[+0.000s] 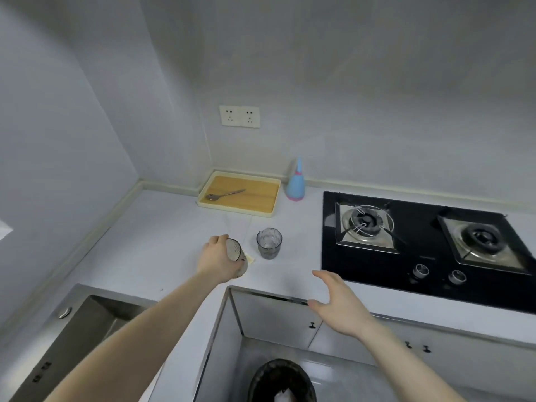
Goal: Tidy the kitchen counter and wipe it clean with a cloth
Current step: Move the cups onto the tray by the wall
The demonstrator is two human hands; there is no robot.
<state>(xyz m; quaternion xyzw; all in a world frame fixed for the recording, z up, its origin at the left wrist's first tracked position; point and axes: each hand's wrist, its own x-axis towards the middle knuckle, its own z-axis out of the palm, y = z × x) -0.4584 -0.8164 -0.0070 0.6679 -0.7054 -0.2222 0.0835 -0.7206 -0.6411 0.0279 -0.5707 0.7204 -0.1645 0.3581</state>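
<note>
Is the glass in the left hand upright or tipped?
Tipped: the held glass leans, rim angled toward the camera in the left hand.

On the pale grey desk (162, 242), a clear ribbed glass tumbler (269, 243) stands upright beside a second, tilted clear glass tumbler (236, 258) held over a small yellow scrap (250, 258), with a metal spoon (225, 194) lying in the cream-rimmed wooden tray (261, 211).
</note>
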